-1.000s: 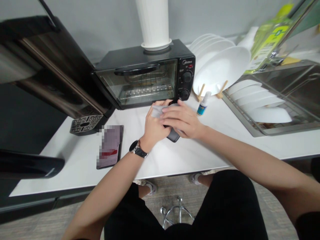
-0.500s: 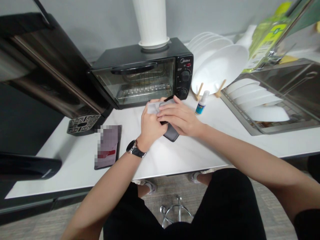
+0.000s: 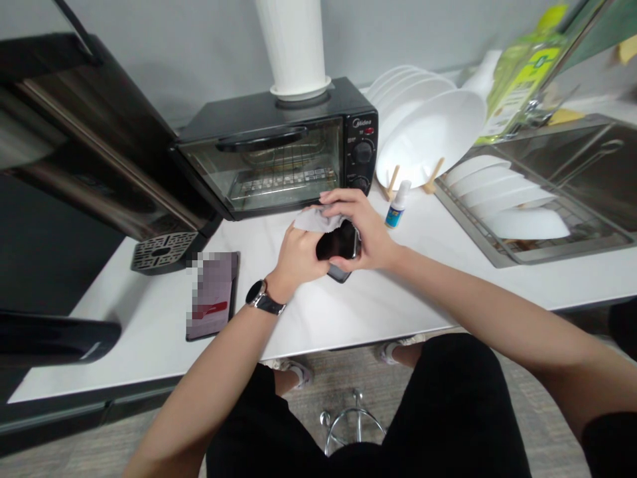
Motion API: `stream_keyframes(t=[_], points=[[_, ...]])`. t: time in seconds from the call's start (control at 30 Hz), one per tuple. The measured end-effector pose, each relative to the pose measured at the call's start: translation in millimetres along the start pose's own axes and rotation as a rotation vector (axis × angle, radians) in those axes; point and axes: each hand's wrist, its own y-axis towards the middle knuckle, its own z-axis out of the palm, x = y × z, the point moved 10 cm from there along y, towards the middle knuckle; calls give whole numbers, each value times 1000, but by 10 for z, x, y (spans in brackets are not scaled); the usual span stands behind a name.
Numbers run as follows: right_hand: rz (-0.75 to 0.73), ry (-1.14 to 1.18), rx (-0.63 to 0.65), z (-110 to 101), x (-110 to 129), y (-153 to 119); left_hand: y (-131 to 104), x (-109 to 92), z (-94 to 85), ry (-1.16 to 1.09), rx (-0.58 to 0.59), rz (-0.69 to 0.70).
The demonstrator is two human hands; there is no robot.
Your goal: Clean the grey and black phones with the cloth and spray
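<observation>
A smartphone point(image 3: 341, 242) with a dark, glossy screen is held just above the counter. My left hand point(image 3: 301, 255), wearing a black watch on its wrist, grips it along the left side. Curled around the upper and right edges is my right hand point(image 3: 371, 232), its fingers pressing a grey cloth point(image 3: 318, 219) over the phone's top end and its thumb at the lower right edge. Below the phone, a dark flat object point(image 3: 339, 273) lies on the counter, mostly hidden. A small spray bottle point(image 3: 397, 209) with a blue label stands right of my right hand.
Behind my hands stands a black toaster oven point(image 3: 279, 159) bearing a white pot point(image 3: 293, 50). White plates point(image 3: 428, 133) lean in a wooden rack near the sink point(image 3: 490, 255). To the left are a tablet-like device point(image 3: 215, 295) and a dark machine point(image 3: 114, 153).
My right hand has shifted from lying flat over the cloth to curling round the phone's right side. More of the dark screen shows, and the cloth is now bunched at its top.
</observation>
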Motion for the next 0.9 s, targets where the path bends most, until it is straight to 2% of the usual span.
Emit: stream_keyframes(t=[0.1, 0.27, 0.33, 0.4, 0.5, 0.6, 0.7, 0.9], points=[[-70, -79, 57, 72, 97, -16, 36, -4, -89, 46, -108, -7], [55, -119, 222, 257, -23, -70, 84, -58, -183, -30, -187, 47], [27, -116, 199, 234, -2, -59, 75, -64, -167, -84, -158, 64], [-18, -82, 117, 146, 31, -30, 45, -96, -122, -106, -105, 112], [29, 11, 21, 25, -38, 0, -12, -163, -74, -107, -53, 202], [62, 23, 22, 11, -75, 1, -26, -178, -95, -123, -74, 230], [-8, -56, 47, 49, 11, -14, 6, -127, -109, -97, -99, 174], [-161, -175, 117, 178, 179, -66, 51, 60, -188, -16, -198, -56]])
